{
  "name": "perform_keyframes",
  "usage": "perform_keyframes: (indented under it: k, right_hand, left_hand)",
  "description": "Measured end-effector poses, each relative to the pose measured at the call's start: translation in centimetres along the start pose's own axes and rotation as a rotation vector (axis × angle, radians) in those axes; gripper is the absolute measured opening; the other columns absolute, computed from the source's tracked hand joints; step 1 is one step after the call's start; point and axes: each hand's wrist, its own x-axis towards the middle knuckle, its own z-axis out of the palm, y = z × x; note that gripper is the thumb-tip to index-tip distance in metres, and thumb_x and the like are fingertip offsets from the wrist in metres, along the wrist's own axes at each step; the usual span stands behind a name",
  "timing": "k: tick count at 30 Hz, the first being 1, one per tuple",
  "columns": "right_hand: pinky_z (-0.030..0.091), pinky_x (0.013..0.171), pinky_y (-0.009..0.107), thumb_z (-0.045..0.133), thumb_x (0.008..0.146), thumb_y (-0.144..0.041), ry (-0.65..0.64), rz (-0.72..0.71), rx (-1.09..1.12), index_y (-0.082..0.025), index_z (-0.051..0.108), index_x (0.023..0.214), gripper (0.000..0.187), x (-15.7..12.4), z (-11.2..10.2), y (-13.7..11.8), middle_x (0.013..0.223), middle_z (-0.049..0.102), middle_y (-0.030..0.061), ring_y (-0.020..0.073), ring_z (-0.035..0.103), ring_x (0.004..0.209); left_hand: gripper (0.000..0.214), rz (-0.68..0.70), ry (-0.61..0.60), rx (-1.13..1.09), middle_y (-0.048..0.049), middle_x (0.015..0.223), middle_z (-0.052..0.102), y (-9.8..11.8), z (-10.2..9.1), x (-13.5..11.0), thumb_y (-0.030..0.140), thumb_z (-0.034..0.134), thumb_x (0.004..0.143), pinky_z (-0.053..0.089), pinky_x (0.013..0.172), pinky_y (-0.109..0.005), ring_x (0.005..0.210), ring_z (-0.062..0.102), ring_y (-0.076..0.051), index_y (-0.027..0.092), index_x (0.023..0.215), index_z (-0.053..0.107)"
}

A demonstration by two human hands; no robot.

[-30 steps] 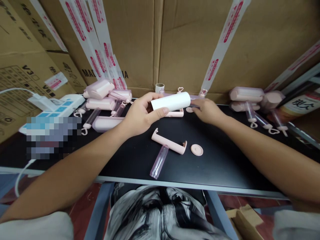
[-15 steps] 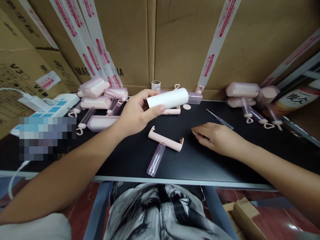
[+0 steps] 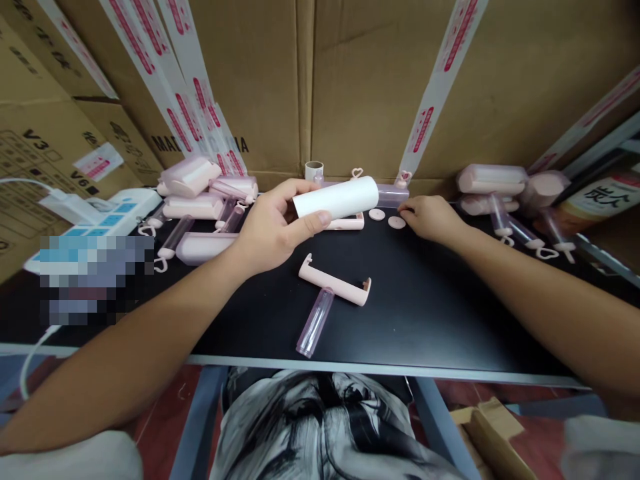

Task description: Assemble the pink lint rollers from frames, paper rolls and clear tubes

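Aloft, left hand (image 3: 273, 230) grips white roll (image 3: 340, 197); right hand (image 3: 433, 218) rests beside pink disc (image 3: 397, 222).

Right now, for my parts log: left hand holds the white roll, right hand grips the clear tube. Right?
No: the head view shows the right hand at a pink disc, with the clear tube lying free. The left hand holds the white roll.
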Motion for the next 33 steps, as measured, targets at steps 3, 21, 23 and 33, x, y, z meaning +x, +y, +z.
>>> perform_keyframes:
  k: [3,21,23,33]
  right_hand:
    - [0.053,0.087,0.043,0.053,0.096,-0.032,0.052,-0.088,-0.005,-0.014,0.082,0.105,0.035,-1.0,-0.1,-0.5,0.110,0.080,0.0165,0.0338,0.073,0.099]
    - [0.058,0.090,0.046,0.066,0.094,-0.042,0.399,-0.316,0.404,-0.021,0.074,0.126,0.039,-2.6,-3.9,-4.4,0.116,0.077,0.0123,0.0305,0.073,0.098]
    - [0.055,0.101,0.051,0.076,0.089,-0.048,0.375,-0.556,0.468,-0.025,0.068,0.134,0.051,-4.3,-5.3,-7.2,0.129,0.074,0.0118,0.0341,0.070,0.114]
    - [0.056,0.068,0.034,0.094,0.074,-0.044,0.516,-0.264,0.909,-0.028,0.061,0.117,0.056,-4.8,-8.0,-7.3,0.105,0.068,0.0040,0.0207,0.066,0.085]
  left_hand:
    - [0.055,-0.003,0.005,-0.002,-0.0058,0.105,0.074,0.0,0.0,0.0,0.057,0.081,0.080,0.054,0.078,-0.030,0.095,0.069,-0.022,0.018,0.116,0.067]
    - [0.052,-0.061,-0.097,0.017,-0.0030,0.097,0.069,-0.5,0.4,0.1,0.050,0.084,0.078,0.050,0.070,-0.027,0.081,0.064,-0.017,0.017,0.113,0.064]
    - [0.051,-0.088,-0.182,0.030,-0.0017,0.093,0.067,-0.5,1.1,-0.4,0.049,0.084,0.079,0.048,0.068,-0.026,0.077,0.061,-0.016,0.017,0.114,0.064]
    - [0.076,-0.012,-0.275,0.061,-0.0144,0.136,0.065,-1.0,2.7,-1.3,0.058,0.074,0.089,0.050,0.091,-0.035,0.105,0.063,-0.022,0.019,0.147,0.046]
